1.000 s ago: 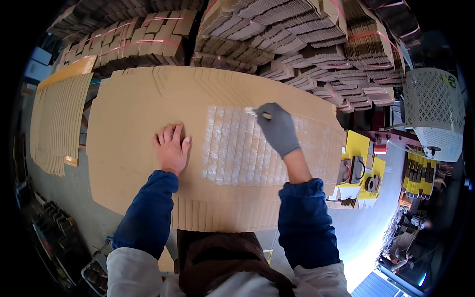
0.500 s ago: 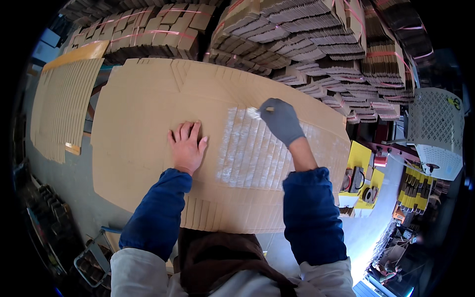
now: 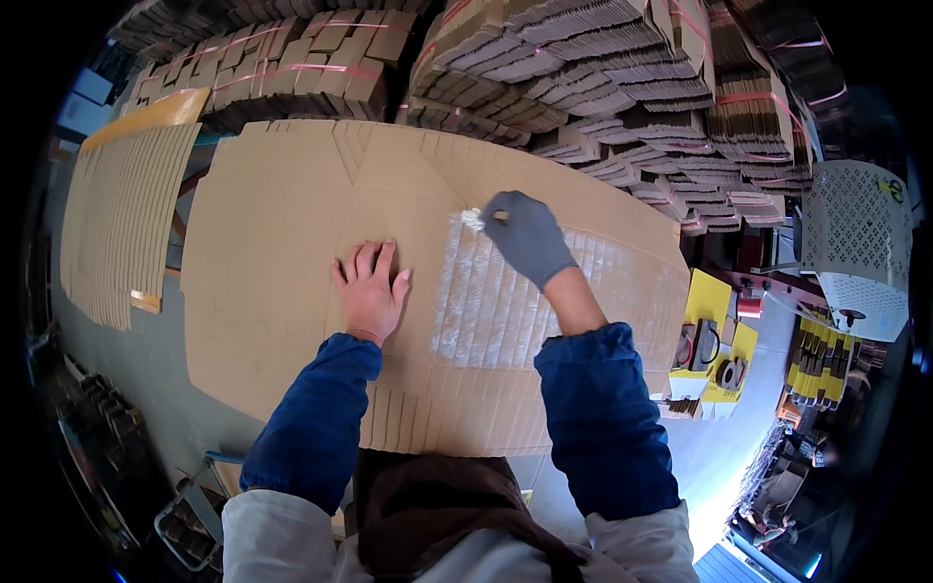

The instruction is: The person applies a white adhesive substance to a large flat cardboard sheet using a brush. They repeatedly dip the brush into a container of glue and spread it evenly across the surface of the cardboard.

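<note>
My bare left hand (image 3: 370,293) lies with fingers spread, pressed flat on a large brown cardboard sheet (image 3: 262,243). In a grey glove, my right hand (image 3: 530,240) is closed around a brush whose white bristles (image 3: 473,220) show at its left. The glove hides most of the handle. Those bristles touch the far left corner of a row of narrow cardboard strips (image 3: 486,311), lying side by side on the sheet. White, wet-looking streaks cover the strips. More bare strips (image 3: 413,418) sit side by side along the near edge.
Fanned cardboard strips with a wooden bar (image 3: 121,214) stand at the left. Tied cardboard stacks (image 3: 583,68) rise along the far side. At the right are tape rolls (image 3: 729,374) on yellow card and a white perforated basket (image 3: 855,223). A metal-framed cart (image 3: 191,515) stands lower left.
My right hand has moved left with the brush, to the far left corner of the streaked strips. My left hand stays in place on the sheet.
</note>
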Motion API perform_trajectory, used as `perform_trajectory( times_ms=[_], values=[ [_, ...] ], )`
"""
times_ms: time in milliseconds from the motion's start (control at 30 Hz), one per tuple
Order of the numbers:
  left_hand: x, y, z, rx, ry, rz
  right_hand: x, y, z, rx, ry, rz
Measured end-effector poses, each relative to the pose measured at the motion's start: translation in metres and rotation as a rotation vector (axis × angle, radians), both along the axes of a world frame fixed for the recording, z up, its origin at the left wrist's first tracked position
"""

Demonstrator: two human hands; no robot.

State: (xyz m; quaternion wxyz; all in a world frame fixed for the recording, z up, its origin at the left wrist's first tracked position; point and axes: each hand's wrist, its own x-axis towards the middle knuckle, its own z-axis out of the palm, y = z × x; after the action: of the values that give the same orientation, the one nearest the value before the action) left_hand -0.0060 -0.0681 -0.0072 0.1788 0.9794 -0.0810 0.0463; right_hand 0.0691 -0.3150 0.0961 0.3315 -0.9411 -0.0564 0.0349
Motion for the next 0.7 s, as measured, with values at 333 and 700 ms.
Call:
perform_trajectory(
  times_ms=[333,700],
  values=[
    [0.0,0.001,-0.016,0.037,0.012,-0.009,-0.146,0.004,-0.038,-0.195,-0.197,-0.093],
    [0.002,-0.001,-0.018,0.101,-0.057,-0.057,-0.236,-0.078,-0.041,-0.511,-0.124,-0.406]
  ],
)
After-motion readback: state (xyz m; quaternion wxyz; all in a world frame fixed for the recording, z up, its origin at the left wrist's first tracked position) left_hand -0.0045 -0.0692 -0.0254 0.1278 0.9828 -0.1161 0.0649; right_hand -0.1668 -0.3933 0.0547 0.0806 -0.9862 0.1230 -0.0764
